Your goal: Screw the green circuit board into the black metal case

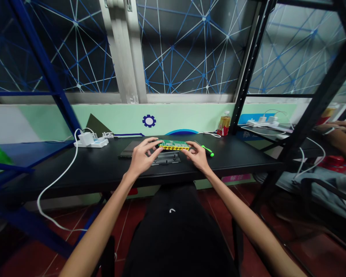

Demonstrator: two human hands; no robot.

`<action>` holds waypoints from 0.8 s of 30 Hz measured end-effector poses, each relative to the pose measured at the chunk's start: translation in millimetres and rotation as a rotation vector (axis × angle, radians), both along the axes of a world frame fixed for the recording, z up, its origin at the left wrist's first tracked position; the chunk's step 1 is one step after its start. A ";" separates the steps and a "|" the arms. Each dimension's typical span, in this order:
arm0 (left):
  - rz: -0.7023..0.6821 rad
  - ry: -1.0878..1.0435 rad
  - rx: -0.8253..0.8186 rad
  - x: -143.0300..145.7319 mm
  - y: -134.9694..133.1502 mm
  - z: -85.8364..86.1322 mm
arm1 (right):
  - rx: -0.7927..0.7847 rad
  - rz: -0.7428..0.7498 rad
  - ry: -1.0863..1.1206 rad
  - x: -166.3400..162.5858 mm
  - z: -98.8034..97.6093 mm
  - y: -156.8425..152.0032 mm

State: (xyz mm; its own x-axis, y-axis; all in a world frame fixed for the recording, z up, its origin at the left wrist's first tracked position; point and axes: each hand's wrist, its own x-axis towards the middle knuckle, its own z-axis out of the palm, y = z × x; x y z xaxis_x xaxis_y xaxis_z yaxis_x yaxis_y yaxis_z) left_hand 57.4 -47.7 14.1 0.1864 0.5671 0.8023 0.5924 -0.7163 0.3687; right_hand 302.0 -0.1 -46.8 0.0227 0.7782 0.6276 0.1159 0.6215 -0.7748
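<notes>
- Head view: the left hand (142, 156) and the right hand (197, 156) both grasp a green circuit board (173, 145) by its ends, fingers spread over it.
- The board sits over a grey metal case (167, 157) at the middle of the black worktop (103, 169).
- A green-handled screwdriver (208, 150) lies just beside the right hand.
- A white power strip (90, 141) rests far left; a bottle (224, 124) stands at the back.

head cam | looks forward-down | desk (103, 169) near | window wall behind
</notes>
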 end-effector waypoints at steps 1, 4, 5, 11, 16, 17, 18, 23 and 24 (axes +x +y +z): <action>-0.001 -0.024 -0.022 2.5 0.5 -1.9 | -0.031 0.036 0.042 0.2 0.5 0.4; 0.019 -0.046 -0.070 7.2 2.6 -8.1 | -0.085 0.106 0.117 0.9 1.2 2.5; 0.034 -0.042 -0.080 8.1 3.4 -10.2 | -0.089 0.119 0.120 0.9 1.1 3.5; 0.175 -0.049 -0.160 14.0 7.9 -25.3 | -0.123 0.143 0.058 -0.2 -3.3 10.7; 0.121 -0.073 -0.258 18.7 12.3 -31.9 | -0.183 0.212 0.036 1.1 -5.2 13.5; 0.106 -0.093 -0.280 18.5 13.4 -31.7 | -0.184 0.217 0.042 1.4 -5.0 13.4; 0.094 -0.115 -0.300 17.9 14.6 -31.2 | -0.182 0.221 0.045 1.5 -4.6 13.0; 0.000 -0.263 -0.367 10.6 22.1 -30.1 | -0.165 0.269 0.056 0.7 0.3 6.4; -0.020 -0.301 -0.380 8.8 23.8 -30.6 | -0.166 0.283 0.054 0.6 1.5 4.7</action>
State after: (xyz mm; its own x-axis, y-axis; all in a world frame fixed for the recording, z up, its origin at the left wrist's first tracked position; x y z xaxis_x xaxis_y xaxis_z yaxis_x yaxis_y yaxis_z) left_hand 66.2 -23.9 -16.5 -0.0089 0.8294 0.5585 0.4067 -0.5073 0.7598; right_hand 302.6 4.6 -45.3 -0.1791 0.8502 0.4951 -0.0875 0.4875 -0.8687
